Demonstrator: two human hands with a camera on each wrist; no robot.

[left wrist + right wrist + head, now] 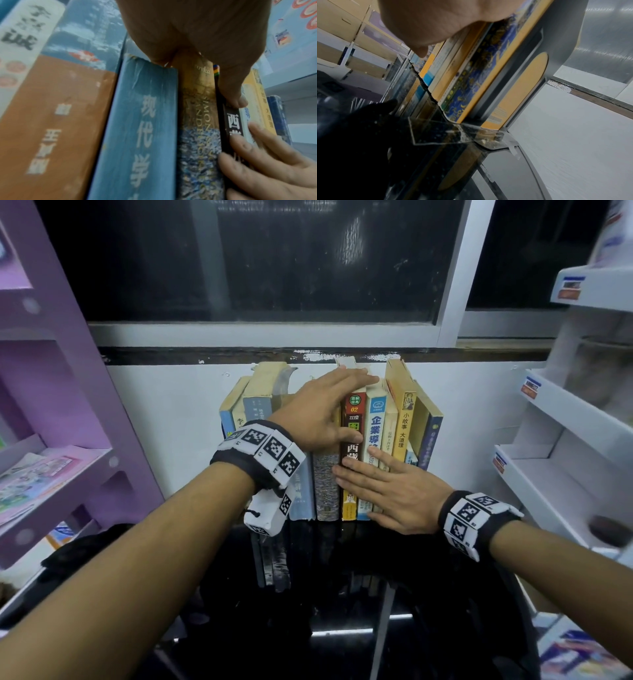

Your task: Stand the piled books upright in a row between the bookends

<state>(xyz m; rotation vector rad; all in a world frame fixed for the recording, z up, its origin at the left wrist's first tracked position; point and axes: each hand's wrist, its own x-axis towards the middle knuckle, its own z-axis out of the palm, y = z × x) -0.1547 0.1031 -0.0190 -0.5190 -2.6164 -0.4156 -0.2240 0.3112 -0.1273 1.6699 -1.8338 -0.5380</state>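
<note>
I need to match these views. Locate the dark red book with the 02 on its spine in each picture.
Head: the dark red book stands mid-row, both hands on it.
Left wrist: right of centre, black spine section under the thumb.
Right wrist: not identifiable.
Shared landmark: dark blue end book.

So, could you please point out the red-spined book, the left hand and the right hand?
red-spined book (354,409): head view, top of spine.
left hand (320,412): head view, back of hand.
right hand (400,494): head view, back of hand.
</note>
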